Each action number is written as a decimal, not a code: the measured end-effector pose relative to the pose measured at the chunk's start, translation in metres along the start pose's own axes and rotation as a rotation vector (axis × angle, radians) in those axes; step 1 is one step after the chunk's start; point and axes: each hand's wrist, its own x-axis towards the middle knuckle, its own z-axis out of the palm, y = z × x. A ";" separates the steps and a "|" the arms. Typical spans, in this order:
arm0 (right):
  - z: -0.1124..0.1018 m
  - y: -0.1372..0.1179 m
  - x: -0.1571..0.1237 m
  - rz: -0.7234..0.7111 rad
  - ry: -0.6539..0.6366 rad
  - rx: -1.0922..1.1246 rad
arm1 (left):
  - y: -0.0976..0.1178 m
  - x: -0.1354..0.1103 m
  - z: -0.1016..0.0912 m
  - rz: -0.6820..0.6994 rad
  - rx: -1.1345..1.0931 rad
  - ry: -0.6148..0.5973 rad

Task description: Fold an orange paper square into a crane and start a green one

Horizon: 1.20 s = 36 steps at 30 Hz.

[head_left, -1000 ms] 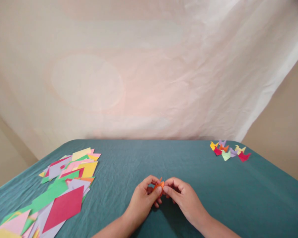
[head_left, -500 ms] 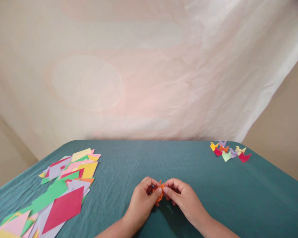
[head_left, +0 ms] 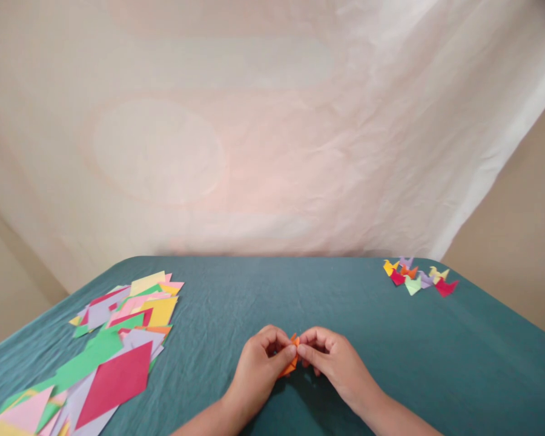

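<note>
Between my hands is a small folded piece of orange paper [head_left: 290,367], held low over the table near its front. My left hand [head_left: 265,363] pinches it from the left, thumb on top and fingers curled behind. From the other side, the thumb and forefinger of my right hand [head_left: 326,356] close on its right edge. Most of the paper is hidden by the fingers, so its full shape does not show. A narrow orange tip pokes up between the two hands.
Loose coloured paper sheets [head_left: 118,376] spread in overlapping piles along the left side. Several small folded paper birds [head_left: 413,284] stand at the far right corner. A green cloth [head_left: 236,297] covers the table, and a pale sheet [head_left: 263,139] hangs behind it.
The orange paper has turned slightly between my fingers, and its lower part shows more at the left thumb. Both hands stay in nearly the same place.
</note>
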 end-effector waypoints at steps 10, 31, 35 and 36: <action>-0.001 -0.001 0.001 -0.004 -0.018 0.011 | 0.004 -0.001 -0.001 -0.008 -0.038 -0.007; -0.001 0.003 0.002 -0.006 -0.034 0.026 | 0.001 -0.002 0.004 0.071 0.087 0.010; -0.001 0.003 0.003 -0.005 -0.039 0.027 | 0.001 -0.003 0.004 0.086 0.095 0.020; -0.001 0.003 0.003 -0.007 -0.042 0.027 | 0.001 -0.004 0.004 0.090 0.096 0.023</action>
